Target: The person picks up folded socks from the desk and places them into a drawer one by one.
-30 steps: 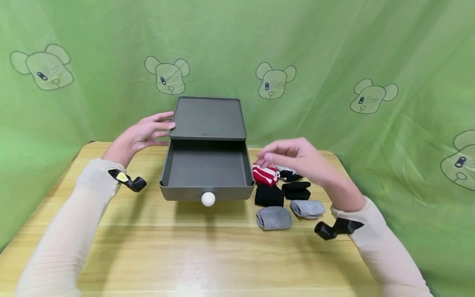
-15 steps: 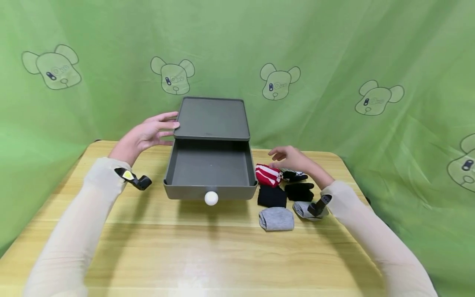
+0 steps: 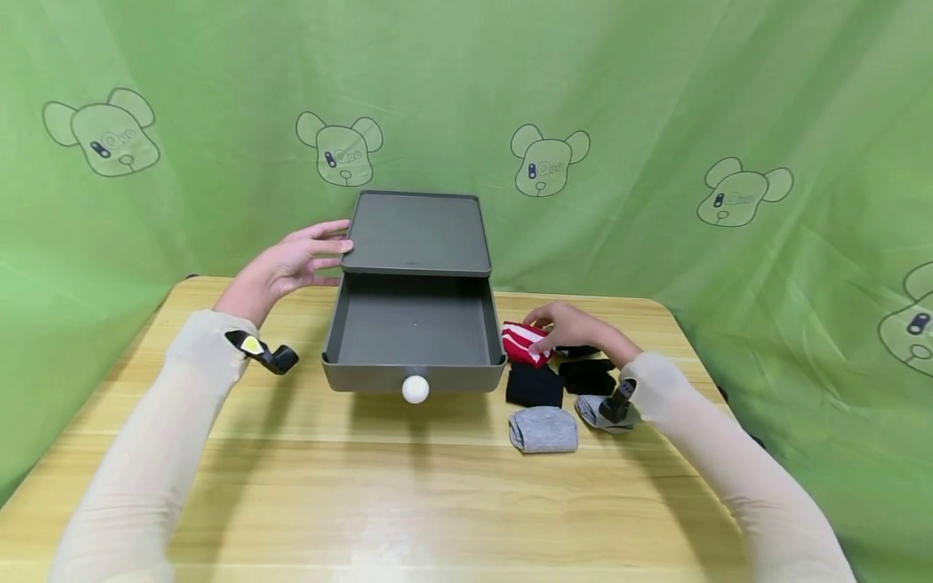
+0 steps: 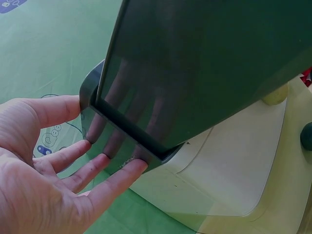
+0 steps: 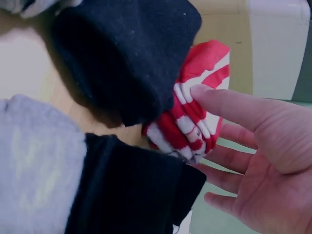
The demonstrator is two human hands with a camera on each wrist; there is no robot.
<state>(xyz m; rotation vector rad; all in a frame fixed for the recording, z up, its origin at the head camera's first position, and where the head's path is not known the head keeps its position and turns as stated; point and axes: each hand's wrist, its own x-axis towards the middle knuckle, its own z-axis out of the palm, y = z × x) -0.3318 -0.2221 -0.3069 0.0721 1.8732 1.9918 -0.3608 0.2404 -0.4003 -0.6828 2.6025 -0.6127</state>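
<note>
A dark grey drawer box (image 3: 415,231) stands on the table with its drawer (image 3: 413,378) pulled out, a round white knob (image 3: 415,389) on the front. My left hand (image 3: 295,261) rests against the box's left side, thumb at the top edge and fairly straight fingers on the side wall. To the right of the box, my right hand (image 3: 564,325) pinches red-and-white striped folded socks (image 5: 202,97), thumb on the near face and fingers behind. Beside them lie black folded socks (image 3: 534,385) and another black pair (image 3: 587,377).
Grey folded socks (image 3: 543,430) lie nearest the front, with a second grey pair (image 3: 594,411) partly behind my right wrist camera (image 3: 618,402). Another dark pair is mostly hidden by my right hand. A green curtain (image 3: 619,73) hangs behind the wooden table (image 3: 408,502).
My right hand has come down from above the socks and taken hold of the striped pair. My left hand stays at the box. The head view has shifted slightly.
</note>
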